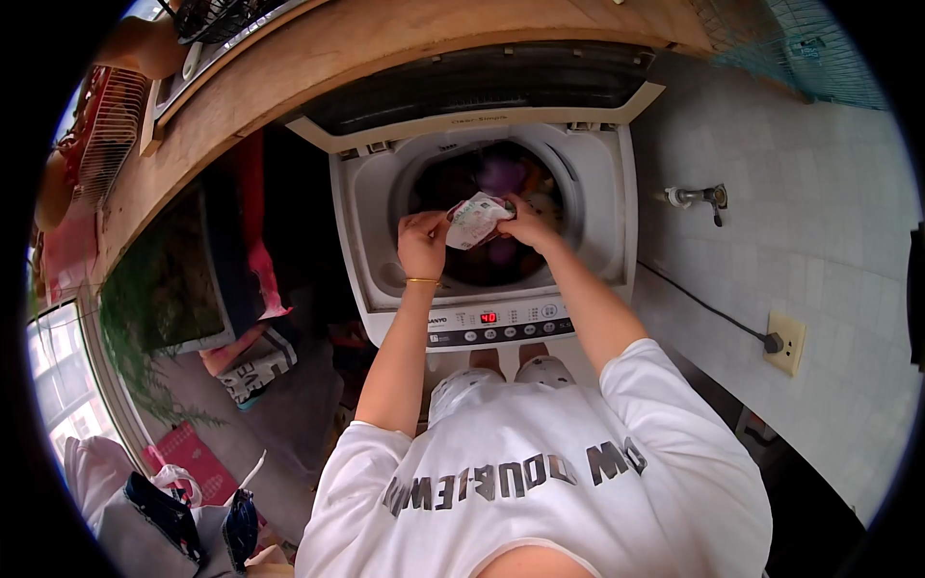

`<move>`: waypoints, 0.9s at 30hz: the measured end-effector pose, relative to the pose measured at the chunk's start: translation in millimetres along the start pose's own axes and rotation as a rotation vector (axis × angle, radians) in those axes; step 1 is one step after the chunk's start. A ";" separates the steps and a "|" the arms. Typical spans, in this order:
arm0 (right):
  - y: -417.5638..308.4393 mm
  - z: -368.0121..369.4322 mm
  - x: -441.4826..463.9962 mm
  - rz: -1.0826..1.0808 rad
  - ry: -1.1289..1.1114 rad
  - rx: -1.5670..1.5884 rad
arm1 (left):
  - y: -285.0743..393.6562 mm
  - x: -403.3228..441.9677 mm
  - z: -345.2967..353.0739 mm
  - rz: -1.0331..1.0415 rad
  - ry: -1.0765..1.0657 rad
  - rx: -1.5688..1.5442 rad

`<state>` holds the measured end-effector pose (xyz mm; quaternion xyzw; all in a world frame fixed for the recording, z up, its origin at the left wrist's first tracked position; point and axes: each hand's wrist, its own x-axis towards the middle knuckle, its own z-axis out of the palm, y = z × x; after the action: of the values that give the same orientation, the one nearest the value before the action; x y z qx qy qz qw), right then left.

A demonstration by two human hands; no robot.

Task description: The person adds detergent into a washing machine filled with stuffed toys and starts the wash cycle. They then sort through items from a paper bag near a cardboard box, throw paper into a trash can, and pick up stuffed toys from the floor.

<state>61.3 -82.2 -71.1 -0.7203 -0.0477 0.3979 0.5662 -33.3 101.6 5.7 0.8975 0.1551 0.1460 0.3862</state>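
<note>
A white printed packet (476, 220), crumpled and with pinkish and greenish marks, is held over the open drum of a top-loading washing machine (362, 265). My right hand (526, 225) grips the packet's right end. At its left edge, my left hand (422, 243) is closed, with fingertips pinched at the packet's side. Below both hands, clothes (503, 175) in purple and other dark colours lie in the shadowy drum. The machine's control panel (501, 326) shows a red "40". Its lid (482, 101) stands raised at the back.
A wooden shelf (318, 72) curves behind the lid. On the right wall are a tap (699, 197) and a power socket (786, 344) with a plugged-in cord. Plants (145, 318), bags (164, 501) and a window (72, 376) are at the left.
</note>
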 end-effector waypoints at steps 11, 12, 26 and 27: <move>20.3 -1.9 -4.9 -0.054 0.067 -0.051 | 13.1 -9.1 7.7 -0.021 -0.011 -0.048; 18.8 4.0 -7.0 -0.136 0.081 -0.147 | 18.6 -10.6 12.4 -0.003 -0.011 -0.064; -31.7 14.1 -78.3 0.170 -0.213 0.951 | 82.7 8.5 -45.4 -0.280 0.068 -0.574; -39.1 23.9 -83.8 0.170 -0.240 1.039 | 84.7 7.5 -44.4 -0.331 0.072 -0.682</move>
<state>4.4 -93.2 4.8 -0.2963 0.1495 0.4930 0.8042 -29.4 77.9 98.6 0.6747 0.2539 0.1564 0.6752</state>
